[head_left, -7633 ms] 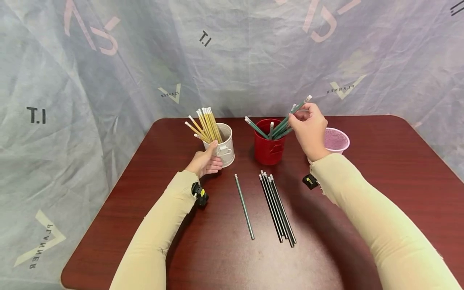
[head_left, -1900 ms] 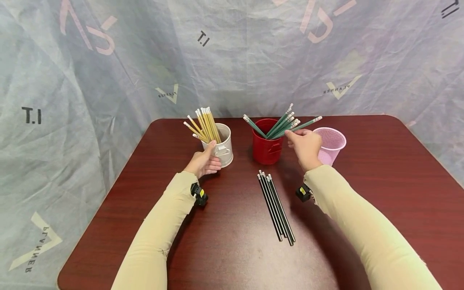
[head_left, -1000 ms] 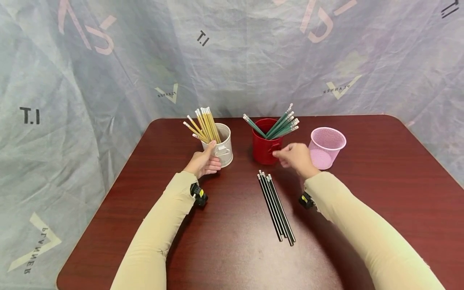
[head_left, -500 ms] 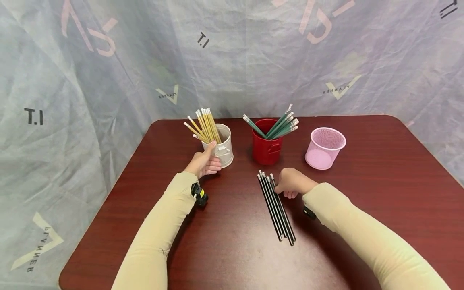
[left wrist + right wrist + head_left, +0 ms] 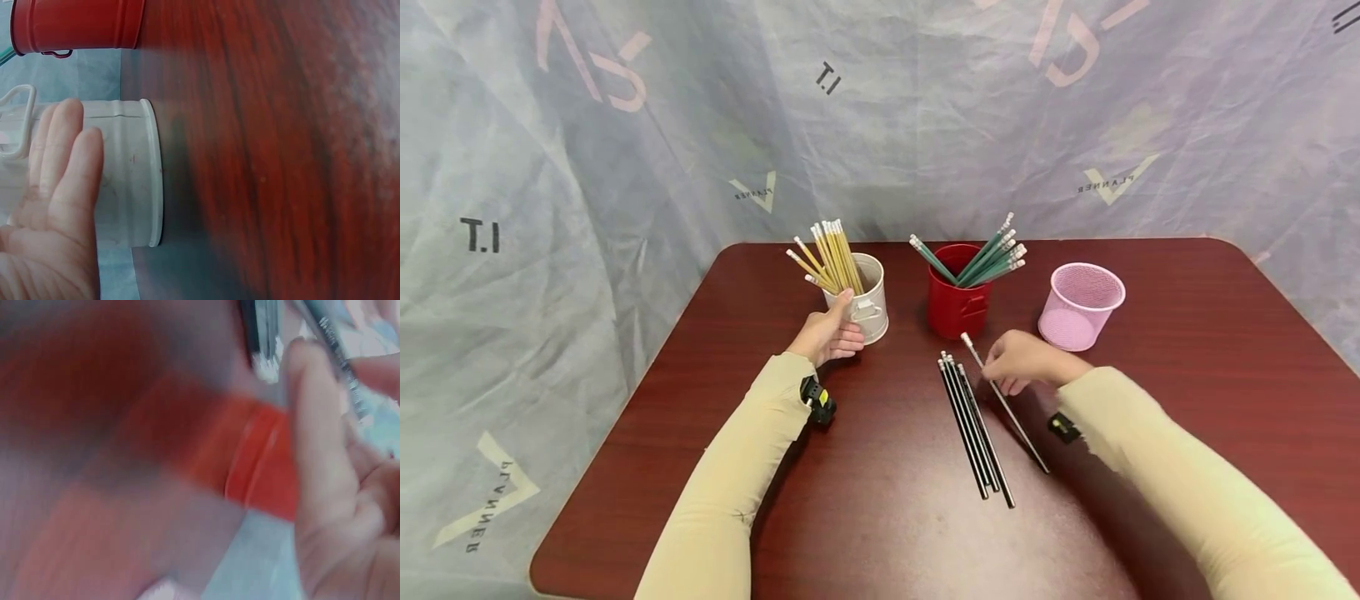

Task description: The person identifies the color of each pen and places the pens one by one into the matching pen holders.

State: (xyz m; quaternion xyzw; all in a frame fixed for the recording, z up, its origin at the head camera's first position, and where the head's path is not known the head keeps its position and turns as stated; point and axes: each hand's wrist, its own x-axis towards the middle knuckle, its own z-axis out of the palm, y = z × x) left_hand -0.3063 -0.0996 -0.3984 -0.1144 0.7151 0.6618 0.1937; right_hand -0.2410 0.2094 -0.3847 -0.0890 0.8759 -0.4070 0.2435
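Note:
My right hand (image 5: 1021, 360) pinches a black pencil (image 5: 1019, 428) between thumb and fingers, tilted, its white eraser end toward the red bucket (image 5: 957, 308). In the blurred right wrist view the same pencil (image 5: 331, 344) crosses between thumb and fingertips. Left of it, several black pencils (image 5: 973, 433) lie in a loose bunch on the table. My left hand (image 5: 829, 335) rests against the white bucket (image 5: 874, 321), its thumb near the rim. The left wrist view has those fingers (image 5: 62, 150) straight along the bucket's side. Yellow pencils (image 5: 838, 254) stand in the white bucket, green pencils (image 5: 988, 260) in the red one.
A pink mesh cup (image 5: 1075, 312) stands on the right, just behind my right hand, with no pencils showing in it. The dark red table (image 5: 865, 517) ends at the back before a grey printed cloth (image 5: 880, 125).
Earlier the right hand put green pencils into the red bucket, including one that lay alone on the table. It then moved down to the black bunch and drew one pencil rightward. The left hand stayed put.

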